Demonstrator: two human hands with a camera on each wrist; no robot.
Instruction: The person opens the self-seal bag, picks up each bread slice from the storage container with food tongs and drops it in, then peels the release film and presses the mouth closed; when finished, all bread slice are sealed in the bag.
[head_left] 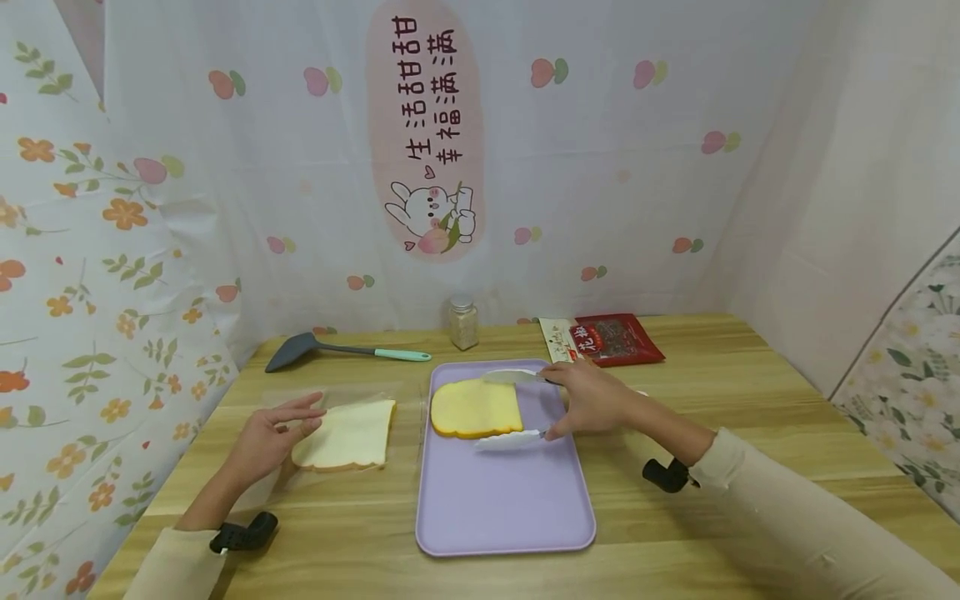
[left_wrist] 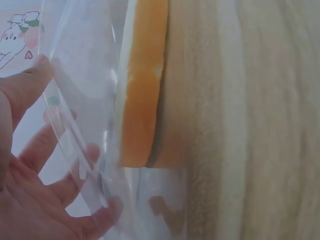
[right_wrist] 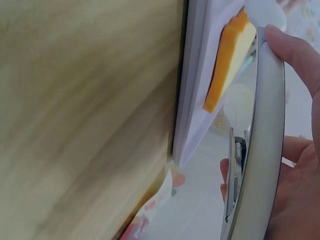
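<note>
A clear plastic bag point(left_wrist: 85, 45) lies at the left with a pale bread slice point(head_left: 351, 435) in it. My left hand point(head_left: 272, 437) is over the slice's left side; in the left wrist view its thumb and fingers hold the bag's loose edge. A yellow bread slice point(head_left: 474, 407) with an orange crust rests on the purple tray point(head_left: 506, 508). My right hand point(head_left: 592, 398) grips a pair of tongs point(right_wrist: 267, 135), thumb on one arm and fingers on the other. The tongs are spread wide, with one pale tip over the slice's far edge and one by its near edge.
Behind the tray stand a spice jar point(head_left: 463, 323) and a red and white seasoning packet point(head_left: 618, 337). A spatula point(head_left: 337, 347) with a mint handle lies at the back left. The wooden table point(head_left: 675, 533) ends at a patterned curtain point(head_left: 600, 167).
</note>
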